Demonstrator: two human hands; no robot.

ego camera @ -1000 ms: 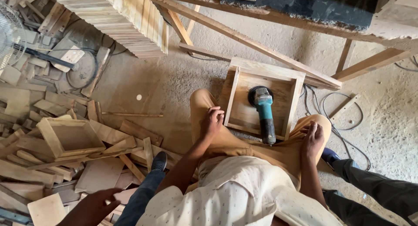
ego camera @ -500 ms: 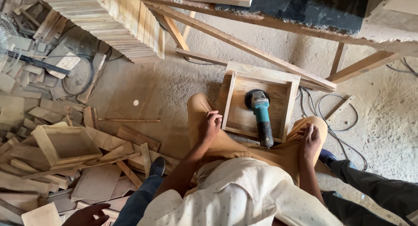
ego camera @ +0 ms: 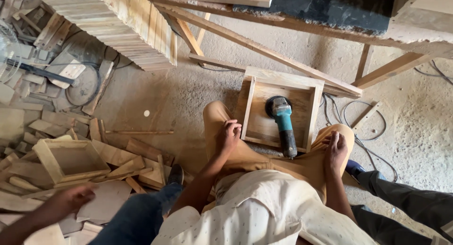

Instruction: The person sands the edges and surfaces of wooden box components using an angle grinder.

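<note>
My left hand (ego camera: 228,134) rests on my left knee with its fingers curled into the tan trouser fabric (ego camera: 245,155). On my right thigh, my right hand (ego camera: 336,149) pinches the fabric. Between my knees a shallow square wooden box (ego camera: 283,82) lies on the sandy floor. Inside it is an angle grinder (ego camera: 283,124) with a teal body and a black handle, its disc end pointing away from me. Neither hand touches the box or the grinder.
Another person's hand (ego camera: 71,198) and a blue-jeaned leg (ego camera: 137,216) reach over wood offcuts and a second wooden box (ego camera: 45,162) at left. Someone in dark trousers (ego camera: 406,202) stands at right. A slat stack (ego camera: 122,23), a workbench frame (ego camera: 264,46), a fan (ego camera: 14,61) and a cable (ego camera: 358,127) lie ahead.
The other person's hand at lower left has risen and reached further over the wood scraps, and the jeaned leg has shifted. My hands have stayed on my legs.
</note>
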